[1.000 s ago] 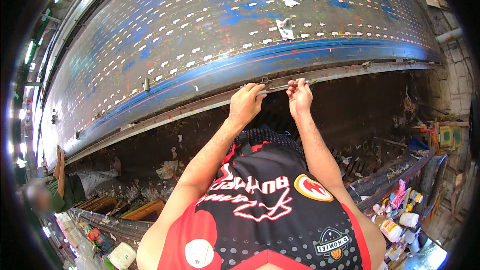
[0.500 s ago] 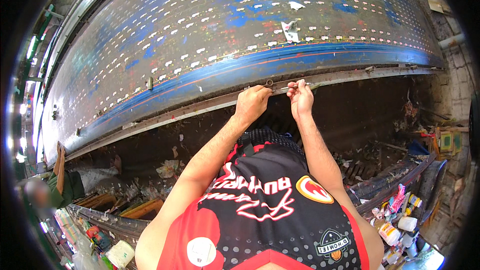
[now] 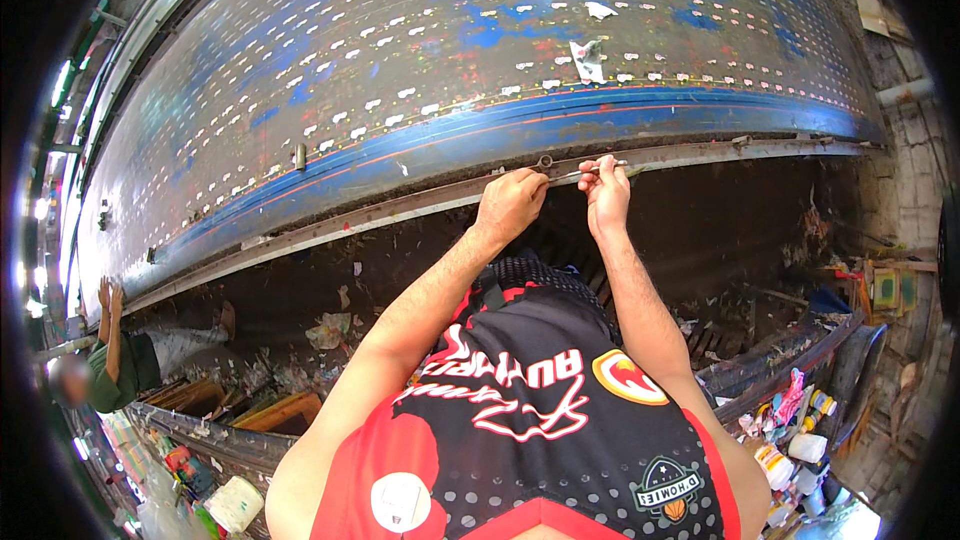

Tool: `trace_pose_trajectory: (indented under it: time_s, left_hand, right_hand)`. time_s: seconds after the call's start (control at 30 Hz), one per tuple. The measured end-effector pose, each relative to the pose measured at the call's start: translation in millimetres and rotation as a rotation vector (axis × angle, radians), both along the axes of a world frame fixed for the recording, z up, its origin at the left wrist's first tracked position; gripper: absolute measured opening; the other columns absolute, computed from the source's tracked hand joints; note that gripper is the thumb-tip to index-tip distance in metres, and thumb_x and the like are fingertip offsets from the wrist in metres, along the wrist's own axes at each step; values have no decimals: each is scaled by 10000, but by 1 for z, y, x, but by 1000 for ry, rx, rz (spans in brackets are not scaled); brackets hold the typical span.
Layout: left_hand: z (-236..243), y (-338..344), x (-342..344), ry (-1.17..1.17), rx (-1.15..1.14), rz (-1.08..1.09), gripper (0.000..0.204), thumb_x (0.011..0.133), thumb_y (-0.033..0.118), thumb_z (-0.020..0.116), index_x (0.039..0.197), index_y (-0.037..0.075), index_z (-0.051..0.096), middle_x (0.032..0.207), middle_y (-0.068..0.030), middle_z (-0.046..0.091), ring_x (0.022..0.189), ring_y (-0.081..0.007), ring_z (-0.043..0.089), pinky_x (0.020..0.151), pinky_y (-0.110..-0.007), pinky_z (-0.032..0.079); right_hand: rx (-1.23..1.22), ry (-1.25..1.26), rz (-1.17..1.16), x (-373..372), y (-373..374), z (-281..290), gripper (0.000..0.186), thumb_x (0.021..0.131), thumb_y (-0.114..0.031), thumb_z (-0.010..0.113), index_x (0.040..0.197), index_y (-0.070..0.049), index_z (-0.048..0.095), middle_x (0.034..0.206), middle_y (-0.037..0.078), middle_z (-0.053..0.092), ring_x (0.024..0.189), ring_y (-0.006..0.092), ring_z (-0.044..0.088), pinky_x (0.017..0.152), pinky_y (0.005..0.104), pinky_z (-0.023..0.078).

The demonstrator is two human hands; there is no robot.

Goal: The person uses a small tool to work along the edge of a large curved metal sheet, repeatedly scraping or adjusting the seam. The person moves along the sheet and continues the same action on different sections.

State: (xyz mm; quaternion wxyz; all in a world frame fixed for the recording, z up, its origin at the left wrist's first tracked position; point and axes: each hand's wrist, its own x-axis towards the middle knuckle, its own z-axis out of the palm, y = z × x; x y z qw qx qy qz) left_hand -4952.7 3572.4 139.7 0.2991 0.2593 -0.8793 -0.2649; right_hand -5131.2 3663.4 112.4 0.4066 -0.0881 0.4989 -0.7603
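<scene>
Both of my hands are raised to the metal rail (image 3: 440,198) along the near edge of a long table. My left hand (image 3: 512,204) is closed with its fingertips at the rail; what they grip is hidden. Just beyond those fingertips is a small metal ring (image 3: 545,162), perhaps the end of a tool. My right hand (image 3: 606,195) pinches a thin metal rod (image 3: 619,164) between thumb and fingers. The rod lies roughly along the rail, its left part pointing toward my left hand.
The table's worn blue-grey surface (image 3: 400,70) bears rows of small white printed marks. A torn white scrap (image 3: 587,61) lies on it. At the far left, another person (image 3: 125,370) has hands at the table edge. Bottles and containers (image 3: 790,460) crowd the lower right; litter covers the ground.
The view has shifted slightly. My hands keep nearly the same pose at the rail. At the far left, the other person's hands now show apart, raised at the table edge.
</scene>
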Motion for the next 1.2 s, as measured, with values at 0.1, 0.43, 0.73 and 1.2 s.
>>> trace_pose_trajectory:
  time_s: [0.1,0.43,0.73,1.2]
  left_hand:
    - [-5,1,2,36,31,-8,107,918,128,779,993,54,758,972,-128,763,891,-350,747,793,-453,608]
    - [-8,-4,28,91,89,4,132,918,113,802,1019,39,763,1013,-131,772,942,-342,756,819,-430,608]
    - [-3,-3,24,45,61,3,245,899,155,826,1125,67,793,1085,-115,785,1014,-335,749,866,-427,609]
    - [-4,3,4,25,35,63,171,899,158,823,1050,79,815,1019,-99,797,955,-313,766,829,-419,619]
  right_hand:
    - [14,205,57,9,-2,12,259,1175,-300,506,1068,-74,573,979,75,688,786,100,606,702,275,542]
    - [58,496,101,30,-14,46,323,1167,-340,523,1049,-51,606,916,55,688,723,88,619,671,263,566]
    - [20,90,-61,-1,1,11,276,1178,-318,489,1098,-67,568,971,81,659,766,125,605,695,291,553]
    - [-41,-84,-57,2,1,-6,254,1168,-304,513,1088,-70,571,999,101,677,786,157,629,725,320,572]
